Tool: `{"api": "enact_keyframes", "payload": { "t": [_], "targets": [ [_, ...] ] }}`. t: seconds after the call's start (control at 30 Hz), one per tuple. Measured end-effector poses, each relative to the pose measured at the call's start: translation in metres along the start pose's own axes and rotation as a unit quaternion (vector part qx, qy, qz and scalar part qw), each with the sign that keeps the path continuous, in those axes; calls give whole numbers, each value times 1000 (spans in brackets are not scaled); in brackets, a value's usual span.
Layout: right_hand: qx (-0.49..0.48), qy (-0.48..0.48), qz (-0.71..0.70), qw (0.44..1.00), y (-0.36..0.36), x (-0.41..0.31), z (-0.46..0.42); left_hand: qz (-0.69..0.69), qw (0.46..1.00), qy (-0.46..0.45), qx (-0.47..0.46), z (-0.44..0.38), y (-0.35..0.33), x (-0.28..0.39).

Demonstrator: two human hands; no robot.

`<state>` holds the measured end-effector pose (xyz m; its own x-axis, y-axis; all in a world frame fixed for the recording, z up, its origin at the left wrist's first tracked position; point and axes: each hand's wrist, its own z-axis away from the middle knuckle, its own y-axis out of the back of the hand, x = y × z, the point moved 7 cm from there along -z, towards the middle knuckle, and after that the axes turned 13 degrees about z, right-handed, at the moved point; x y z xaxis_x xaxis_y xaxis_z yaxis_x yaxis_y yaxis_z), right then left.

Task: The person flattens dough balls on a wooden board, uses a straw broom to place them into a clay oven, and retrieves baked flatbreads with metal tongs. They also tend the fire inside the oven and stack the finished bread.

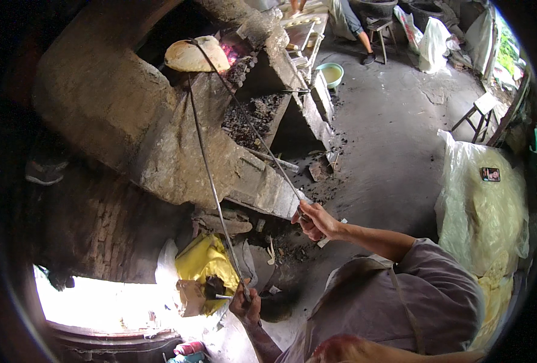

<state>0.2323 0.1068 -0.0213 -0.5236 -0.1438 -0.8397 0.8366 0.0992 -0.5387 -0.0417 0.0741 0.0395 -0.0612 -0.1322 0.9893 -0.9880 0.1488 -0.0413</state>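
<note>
My left hand [245, 303] grips the near end of a long thin metal rod [206, 165], whose far end reaches just under a puffed round flatbread [193, 55]. My right hand [314, 221] is closed around the handle of a second long metal rod [261, 138]. That rod's far tip lies over the top of the bread. The browned bread is at the opening of a clay oven [155, 131], beside glowing coals [230, 53]. The exact contact between the rod tips and the bread cannot be made out.
Ash and charcoal [254, 118] lie below the opening. A table with dough pieces [307, 20] stands beyond, where another person's hands and leg show. A basin [331, 75] of cloudy liquid, a stool [484, 106], a plastic-covered heap [481, 204] with a phone [490, 174], and a yellow bag [205, 258] surround me.
</note>
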Motion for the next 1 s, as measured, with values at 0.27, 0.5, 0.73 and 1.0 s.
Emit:
{"api": "enact_keyframes", "payload": {
  "t": [0.27, 0.5, 0.73, 1.0],
  "targets": [
    [24, -3, 23, 999, -3, 2, -2, 56, 998, -8, 9, -5, -5, -12],
    [35, -6, 52, 998, -3, 3, -3, 76, 997, 24, 1, -5, -8, -20],
    [33, -3, 61, 998, -4, 4, -5, 75, 997, 8, 3, -7, -18, -13],
    [46, 1, 51, 998, -4, 2, -5, 78, 997, -21, -7, -6, -24, -8]
  ]
}}
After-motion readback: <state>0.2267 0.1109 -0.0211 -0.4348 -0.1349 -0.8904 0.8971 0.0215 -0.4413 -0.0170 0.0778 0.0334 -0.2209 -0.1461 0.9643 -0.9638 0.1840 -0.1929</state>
